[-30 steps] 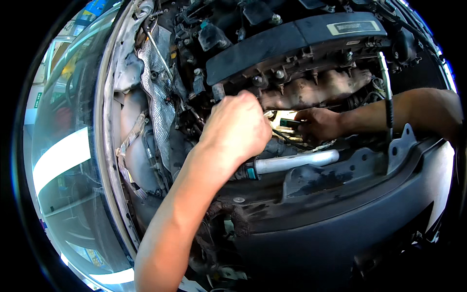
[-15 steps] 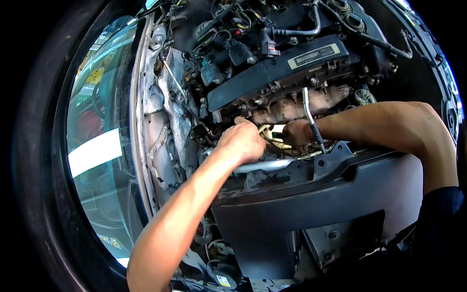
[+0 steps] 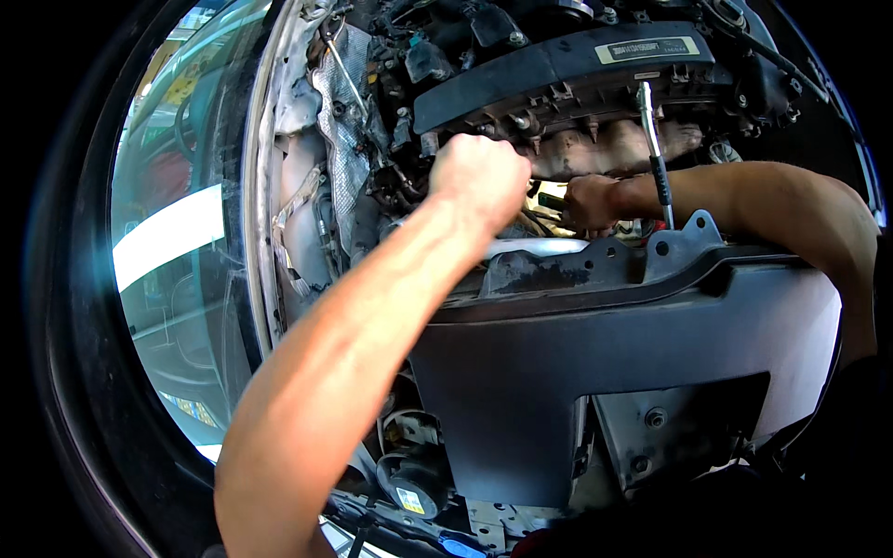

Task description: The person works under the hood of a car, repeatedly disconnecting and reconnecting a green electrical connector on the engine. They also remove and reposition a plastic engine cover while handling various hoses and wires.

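Two bare hands: one left hand [image 3: 482, 181], one right hand [image 3: 591, 203]. One small dark green piece [image 3: 551, 201] at the right fingertips. Two slender rods — one sleeved rod [image 3: 655, 153] across the right forearm, one bare rod [image 3: 347, 77] up and left of the left fist. Beyond both hands, one black engine cover [image 3: 539, 79]; between cover and right hand, one brown metal shield [image 3: 605, 149]. Two labels: one pale label [image 3: 647, 49] on that cover, one yellow-and-white label [image 3: 410, 499] far below the left fist. Two bolts — one upper bolt [image 3: 656, 418], one lower bolt [image 3: 639, 464] — well below the right hand. One windshield [image 3: 167, 307], far left of both.
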The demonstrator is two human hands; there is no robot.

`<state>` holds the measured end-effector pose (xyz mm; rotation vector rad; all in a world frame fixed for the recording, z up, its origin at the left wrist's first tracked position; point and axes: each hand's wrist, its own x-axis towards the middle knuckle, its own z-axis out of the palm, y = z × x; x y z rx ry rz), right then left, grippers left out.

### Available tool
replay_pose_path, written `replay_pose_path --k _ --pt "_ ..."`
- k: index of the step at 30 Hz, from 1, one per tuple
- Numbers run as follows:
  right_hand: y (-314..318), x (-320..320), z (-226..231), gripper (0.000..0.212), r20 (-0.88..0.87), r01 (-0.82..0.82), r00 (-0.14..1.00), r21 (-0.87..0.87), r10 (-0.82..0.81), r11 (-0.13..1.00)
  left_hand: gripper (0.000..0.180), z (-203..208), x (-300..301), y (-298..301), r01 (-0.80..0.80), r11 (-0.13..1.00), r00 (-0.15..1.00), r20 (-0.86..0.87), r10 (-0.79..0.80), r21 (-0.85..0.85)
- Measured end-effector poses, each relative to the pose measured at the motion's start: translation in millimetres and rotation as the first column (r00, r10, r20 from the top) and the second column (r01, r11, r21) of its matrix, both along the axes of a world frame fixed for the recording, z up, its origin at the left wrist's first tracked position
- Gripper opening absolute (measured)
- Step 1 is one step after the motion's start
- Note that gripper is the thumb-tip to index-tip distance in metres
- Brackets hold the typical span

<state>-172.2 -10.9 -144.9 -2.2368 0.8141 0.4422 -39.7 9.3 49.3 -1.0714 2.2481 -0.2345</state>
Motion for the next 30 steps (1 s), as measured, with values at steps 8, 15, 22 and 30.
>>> replay_pose_path --k 8,15,22,30 --pt "11.4 0.0 19.1 0.039 0.031 0.148 0.989 -0.114 -0.145 0.982 0.035 16.5 29.8 -22.3 -0.128 0.991 0.992 -0.004 0.128 0.036" --pt "9.9 -6.0 33.1 0.034 -0.034 0.276 0.961 0.046 -0.274 0.960 0.032 11.5 4.5 -18.8 -0.408 0.876 0.910 0.036 0.413 0.257" --pt "-1.5 6.7 -2.9 0.019 -0.047 0.048 0.998 -0.053 -0.050 0.997 0.031 -17.5 -12.1 1.1 -0.559 0.435 0.697 0.115 0.708 0.705" --pt "0.5 3.9 10.8 0.021 -0.062 0.083 0.995 0.055 -0.080 0.995 0.031 0.5 2.2 11.6 -0.523 0.576 0.579 -0.234 0.781 0.629"
